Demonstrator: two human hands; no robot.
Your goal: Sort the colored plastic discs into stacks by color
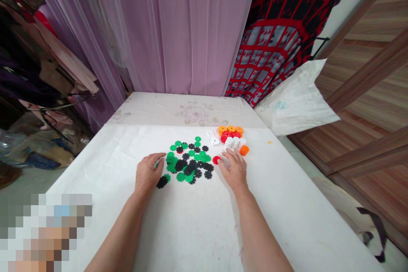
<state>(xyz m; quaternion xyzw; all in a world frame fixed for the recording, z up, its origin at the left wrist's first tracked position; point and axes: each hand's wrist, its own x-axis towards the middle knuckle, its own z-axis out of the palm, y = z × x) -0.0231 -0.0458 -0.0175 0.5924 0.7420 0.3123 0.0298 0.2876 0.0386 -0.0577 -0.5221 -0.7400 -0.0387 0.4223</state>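
Note:
Several green and black notched plastic discs point(188, 165) lie in a loose, mixed pile on the white cloth. My left hand point(149, 173) rests at the pile's left edge, thumb and fingers apart. A bit of green shows between them, and I cannot tell whether they touch it. On the other side, my right hand point(235, 171) has its fingers spread. Its thumb is at a red disc point(216, 160), and its fingertips reach beside the stacked white discs point(236, 142). Behind these are rows of red discs point(227, 137) and yellow-orange discs point(231, 129).
An orange disc stack point(244, 150) sits right of the white ones, with loose white pieces point(214, 140) to their left. A tiny yellow piece point(269, 142) lies near the right edge of the table point(191, 229). A white plastic bag point(296, 102) overhangs that edge.

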